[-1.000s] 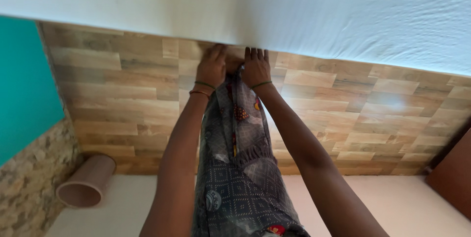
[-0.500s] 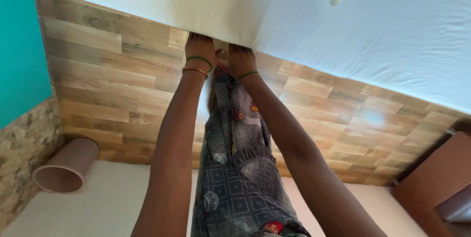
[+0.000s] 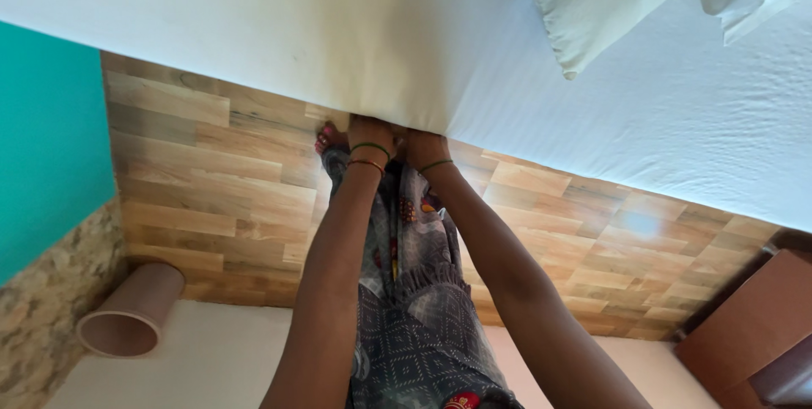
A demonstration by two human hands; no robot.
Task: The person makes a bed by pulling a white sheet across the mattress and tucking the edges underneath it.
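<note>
Mattress [image 3: 406,45] corner over both hands

Matt white cloth is covering the mattress [image 3: 592,121] at the top (faintly crinkled), while glossy wood-grain flooring [image 3: 211,189] is shining at lower right

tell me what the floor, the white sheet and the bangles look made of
Floor: wood-look planks, probably laminate or vinyl, with printed grain and a slight sheen. Sheet: matte woven cloth, likely cotton, finely creased. Bangles on the left wrist: thin glossy green and orange rings, maybe glass or plastic.
</note>
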